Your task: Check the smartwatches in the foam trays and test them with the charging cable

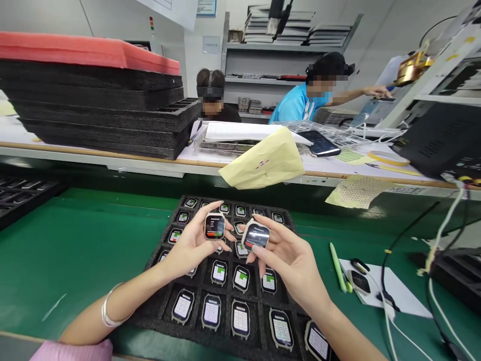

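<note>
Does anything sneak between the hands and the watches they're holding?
Nothing I can see: the left hand directly touches one watch, the right hand another watch, with the black tray below.

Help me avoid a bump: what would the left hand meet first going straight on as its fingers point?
Probably the watch in the right hand, though depth between the left hand and it is hard to judge.
</note>
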A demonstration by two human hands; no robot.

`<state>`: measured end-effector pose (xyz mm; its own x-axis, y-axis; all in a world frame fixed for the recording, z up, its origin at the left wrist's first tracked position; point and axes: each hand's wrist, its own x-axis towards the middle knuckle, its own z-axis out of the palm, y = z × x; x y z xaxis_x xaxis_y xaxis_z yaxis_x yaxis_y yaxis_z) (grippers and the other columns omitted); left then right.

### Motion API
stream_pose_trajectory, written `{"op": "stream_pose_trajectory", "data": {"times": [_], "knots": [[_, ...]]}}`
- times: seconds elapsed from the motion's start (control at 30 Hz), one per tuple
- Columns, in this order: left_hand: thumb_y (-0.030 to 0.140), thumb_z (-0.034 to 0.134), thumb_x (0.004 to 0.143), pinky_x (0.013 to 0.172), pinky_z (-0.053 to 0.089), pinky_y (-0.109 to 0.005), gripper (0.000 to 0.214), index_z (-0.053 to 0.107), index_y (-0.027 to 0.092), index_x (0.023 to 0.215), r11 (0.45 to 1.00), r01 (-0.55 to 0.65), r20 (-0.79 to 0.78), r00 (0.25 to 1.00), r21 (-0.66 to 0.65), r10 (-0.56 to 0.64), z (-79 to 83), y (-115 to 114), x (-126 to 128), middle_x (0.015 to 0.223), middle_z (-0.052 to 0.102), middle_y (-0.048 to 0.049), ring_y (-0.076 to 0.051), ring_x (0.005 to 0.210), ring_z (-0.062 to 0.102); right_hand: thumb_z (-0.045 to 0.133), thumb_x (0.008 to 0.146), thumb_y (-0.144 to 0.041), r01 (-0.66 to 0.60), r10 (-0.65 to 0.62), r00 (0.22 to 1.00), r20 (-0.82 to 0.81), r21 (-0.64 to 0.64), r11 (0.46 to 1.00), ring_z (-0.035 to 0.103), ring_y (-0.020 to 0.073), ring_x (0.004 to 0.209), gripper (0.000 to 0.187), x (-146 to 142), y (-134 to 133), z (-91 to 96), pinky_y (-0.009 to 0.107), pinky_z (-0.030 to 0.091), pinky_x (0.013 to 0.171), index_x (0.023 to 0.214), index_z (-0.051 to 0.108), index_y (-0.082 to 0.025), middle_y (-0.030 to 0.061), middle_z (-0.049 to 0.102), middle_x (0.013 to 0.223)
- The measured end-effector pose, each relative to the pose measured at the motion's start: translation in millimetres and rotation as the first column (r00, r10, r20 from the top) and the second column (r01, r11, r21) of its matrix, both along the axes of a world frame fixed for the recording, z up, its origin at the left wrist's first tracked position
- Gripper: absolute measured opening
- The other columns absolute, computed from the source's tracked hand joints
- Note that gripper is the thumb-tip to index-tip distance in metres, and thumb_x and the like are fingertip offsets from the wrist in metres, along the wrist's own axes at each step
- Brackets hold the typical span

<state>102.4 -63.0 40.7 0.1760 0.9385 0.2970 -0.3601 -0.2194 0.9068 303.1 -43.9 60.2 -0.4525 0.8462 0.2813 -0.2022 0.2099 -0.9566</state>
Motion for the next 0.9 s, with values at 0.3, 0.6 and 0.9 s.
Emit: {"op": "stream_pose_trajectory", "data": {"times": [0.3,0.6,0.9], "knots": [[0.02,0.063,0.084,0.07,0.057,-0.029,0.054,0.04,0.022,0.133,0.998,-0.056,-0.048,0.997,0.006,0.057,-2.3,0.1,2.0,0.099,0.059,-0.0059,-0.018,0.084,0.064,0.059,0.091,-0.029,0.04,-0.041,0.999,-0.009,-0.042,0.998,0.062,0.0172,0.053,0.026,1.6,2.1,-3.7,0.024,0.047,0.038,0.116,0.063,-0.022,0.0052,0.067,0.078],[0.026,0.056,0.09,0.053,0.053,-0.022,0.024,0.048,0.018,0.111,0.99,-0.139,-0.098,0.985,0.021,0.141,1.9,0.3,1.9,0.082,0.057,-0.0017,-0.012,0.066,0.06,0.059,0.092,-0.027,-0.013,0.014,1.0,0.017,-0.043,0.999,0.063,0.0181,0.057,0.032,2.7,0.8,-6.6,0.024,0.047,0.041,0.123,0.06,-0.024,0.0048,0.067,0.077],[0.014,0.065,0.076,0.071,0.056,-0.03,0.058,0.042,0.022,0.128,0.999,-0.045,0.024,0.999,0.026,0.044,-1.5,-0.2,-0.5,0.102,0.058,-0.0061,-0.019,0.089,0.062,0.069,0.084,-0.017,-0.008,0.009,1.0,0.01,-0.05,0.999,0.066,0.0196,0.067,0.046,-3.4,-8.9,-1.2,0.025,0.049,0.044,0.127,0.057,-0.024,0.0071,0.068,0.093]]}}
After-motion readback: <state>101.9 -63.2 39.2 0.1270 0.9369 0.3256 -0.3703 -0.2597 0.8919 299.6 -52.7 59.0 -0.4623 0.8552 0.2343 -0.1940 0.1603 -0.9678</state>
